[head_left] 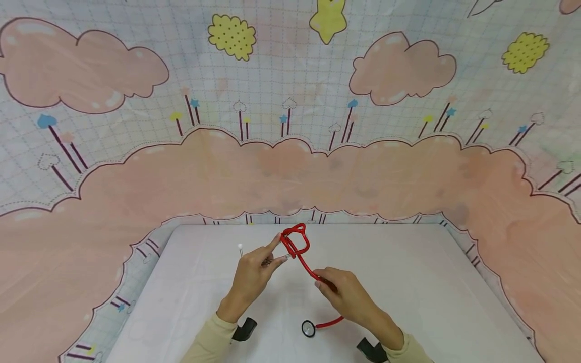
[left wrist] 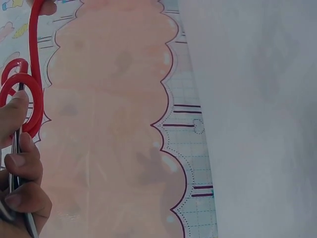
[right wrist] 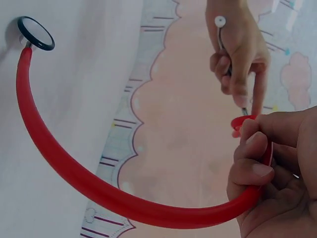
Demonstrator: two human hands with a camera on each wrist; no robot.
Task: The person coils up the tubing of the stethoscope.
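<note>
A person is holding a toy-like stethoscope with a red rubber tube (head_left: 303,257) above a white table (head_left: 431,292). The left hand (head_left: 251,275) is gripping the thin metal ear arms (left wrist: 17,163) of the stethoscope, its fingers curled round them, while the index finger is stretching out straight toward the looped part of the red tube. In the left wrist view the thumb and the curled fingers (left wrist: 22,166) are pressing the metal arms between them, and the red tube is coiling in a loop just above the thumb. One white ear tip (head_left: 239,247) is sticking up behind the left hand (the other one is not plainly showing).

The right hand (head_left: 347,297) is grasping the red tube lower down, with all its fingers wrapped round it. From the right wrist view the tube is sweeping in a long curve away from the closed fingers (right wrist: 252,171) down to the round chest piece with a dark rim (right wrist: 35,33), which is resting on the white table. In the head view that chest piece (head_left: 308,328) is lying near the front edge of the table, just beside the right wrist.

Behind and around the table, a cloth backdrop printed with pink clouds and yellow stars (head_left: 290,166) is hanging.
</note>
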